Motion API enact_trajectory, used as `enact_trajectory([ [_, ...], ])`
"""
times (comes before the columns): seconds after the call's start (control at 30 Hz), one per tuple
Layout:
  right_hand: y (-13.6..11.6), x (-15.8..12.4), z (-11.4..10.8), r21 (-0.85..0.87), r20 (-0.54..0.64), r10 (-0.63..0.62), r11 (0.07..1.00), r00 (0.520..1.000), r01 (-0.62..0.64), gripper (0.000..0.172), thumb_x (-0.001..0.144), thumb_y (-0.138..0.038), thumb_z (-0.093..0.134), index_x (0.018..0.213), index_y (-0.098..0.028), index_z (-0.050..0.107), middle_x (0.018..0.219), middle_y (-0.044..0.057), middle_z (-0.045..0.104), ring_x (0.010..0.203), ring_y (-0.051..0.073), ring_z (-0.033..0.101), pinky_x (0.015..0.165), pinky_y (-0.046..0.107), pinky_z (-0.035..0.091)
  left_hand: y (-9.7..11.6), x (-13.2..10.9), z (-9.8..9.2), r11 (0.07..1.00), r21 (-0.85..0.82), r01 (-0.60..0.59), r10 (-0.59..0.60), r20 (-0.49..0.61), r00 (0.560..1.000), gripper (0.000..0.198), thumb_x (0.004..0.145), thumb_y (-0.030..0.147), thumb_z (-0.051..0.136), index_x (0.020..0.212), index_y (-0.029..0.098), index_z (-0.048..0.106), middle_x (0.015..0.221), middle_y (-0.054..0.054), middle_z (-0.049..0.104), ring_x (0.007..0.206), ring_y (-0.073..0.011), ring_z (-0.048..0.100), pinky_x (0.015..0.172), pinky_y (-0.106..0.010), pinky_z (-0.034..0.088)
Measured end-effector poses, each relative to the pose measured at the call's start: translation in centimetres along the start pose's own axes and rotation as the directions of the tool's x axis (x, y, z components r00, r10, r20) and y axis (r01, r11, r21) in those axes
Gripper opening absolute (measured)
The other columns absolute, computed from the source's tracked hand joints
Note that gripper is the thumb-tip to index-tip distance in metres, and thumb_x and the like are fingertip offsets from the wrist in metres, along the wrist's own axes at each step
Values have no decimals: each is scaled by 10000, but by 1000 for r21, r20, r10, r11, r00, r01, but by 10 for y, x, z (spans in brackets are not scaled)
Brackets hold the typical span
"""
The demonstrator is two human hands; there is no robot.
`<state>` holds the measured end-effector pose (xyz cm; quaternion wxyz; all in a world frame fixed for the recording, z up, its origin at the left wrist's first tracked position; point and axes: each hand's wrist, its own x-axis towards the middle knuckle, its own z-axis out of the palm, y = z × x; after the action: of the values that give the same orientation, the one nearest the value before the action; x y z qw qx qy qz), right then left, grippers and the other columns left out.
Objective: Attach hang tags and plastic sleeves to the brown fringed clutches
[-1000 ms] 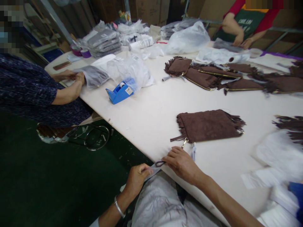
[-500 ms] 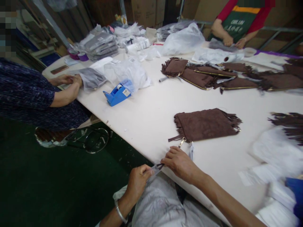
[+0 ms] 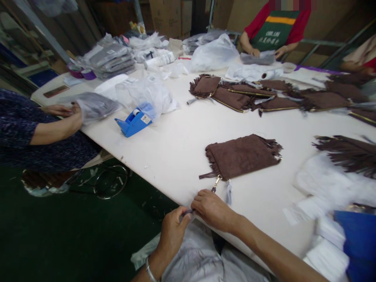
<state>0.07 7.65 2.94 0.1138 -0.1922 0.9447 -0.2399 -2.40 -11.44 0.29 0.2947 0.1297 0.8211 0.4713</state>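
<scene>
White counter (image 3: 176,149) runs the length of a packing room, with several people at work around it. At its near edge the person's left hand (image 3: 173,232) and right hand (image 3: 214,209) meet. The fingertips of both are closed in a pinch on a small strip (image 3: 188,212), which is dark and mostly hidden between them, so its make cannot be told. Under the hands a pale wrapped bundle (image 3: 199,256) lies in the lap.

Just beyond the right hand's knuckles hang a metal clasp (image 3: 217,181) and a pale tag (image 3: 228,192). Both belong to a brown fringed pouch (image 3: 242,156) lying flat on the counter. Farther out sit a blue tape dispenser (image 3: 133,122), a row of brown pouches (image 3: 264,96) and loose white sheets (image 3: 331,184). A co-worker's hands (image 3: 69,112) press a grey bag (image 3: 95,105) at the left.

The strip sits right over the counter's edge, so a slack pinch would likely drop it into the lap or onto the dark green floor (image 3: 73,235), where it would be hard to spot. The clasp lies so close to the right hand that a careless sweep of it could snag the clasp and drag the pouch toward the edge.
</scene>
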Motion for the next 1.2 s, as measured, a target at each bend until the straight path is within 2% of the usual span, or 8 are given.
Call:
enact_trajectory([
  [0.13,14,-8,-9,-67,-30,16,998,999,-18,105,888,-235,549,962,-197,613,888,34,642,892,193,515,859,331,309,-12,-9,-23,992,115,49,-51,18,999,194,847,320,517,871,202,670,834,-27,711,800,-210,632,726,-280,428],
  [0.3,40,-12,-12,-216,-60,68,973,996,-79,182,930,-200,462,828,-182,612,848,59,620,867,201,487,874,367,296,-27,-18,-45,985,85,149,-151,15,988,223,854,357,510,885,201,666,847,-25,716,814,-213,639,725,-276,435],
  [0.4,42,-11,-5,-204,-71,52,977,996,-65,170,921,-206,485,806,-184,607,817,45,619,833,192,481,873,363,294,-24,-16,-36,988,52,146,-147,16,989,221,848,347,519,892,202,679,859,-22,722,827,-212,642,726,-270,437],
  [0.67,29,-13,6,-112,-97,16,993,995,-26,218,931,-237,475,792,-189,635,802,43,628,833,182,482,858,351,290,1,6,10,996,-54,78,-76,32,997,228,825,306,536,875,191,726,853,-36,738,823,-226,639,749,-287,443],
  [0.8,25,-16,6,-24,-133,12,1000,991,-15,246,950,-261,443,814,-190,636,814,46,632,829,183,492,823,337,302,10,8,16,983,-165,85,-81,33,996,260,831,330,534,888,172,732,838,-43,728,815,-222,615,741,-291,441],
  [0.97,16,-17,7,70,-131,-9,997,991,18,144,928,-231,485,880,-178,610,827,36,638,804,175,509,783,308,329,18,11,27,969,-211,126,-118,54,992,300,824,363,543,743,128,711,626,-11,625,600,-147,494,574,-251,344],
  [1.13,20,-28,-3,98,-159,69,994,985,-53,187,925,-229,487,1079,-177,581,917,53,632,889,187,511,793,306,341,23,17,33,944,-259,202,-182,100,978,330,800,405,568,719,119,711,639,-29,649,603,-144,503,586,-248,347],
  [1.2,24,-35,-7,86,-189,123,990,974,-108,183,928,-252,498,1073,-189,591,970,59,622,949,196,496,814,317,330,24,17,32,937,-266,229,-205,116,972,322,796,398,571,751,117,721,669,-44,675,624,-154,528,607,-253,369],
])
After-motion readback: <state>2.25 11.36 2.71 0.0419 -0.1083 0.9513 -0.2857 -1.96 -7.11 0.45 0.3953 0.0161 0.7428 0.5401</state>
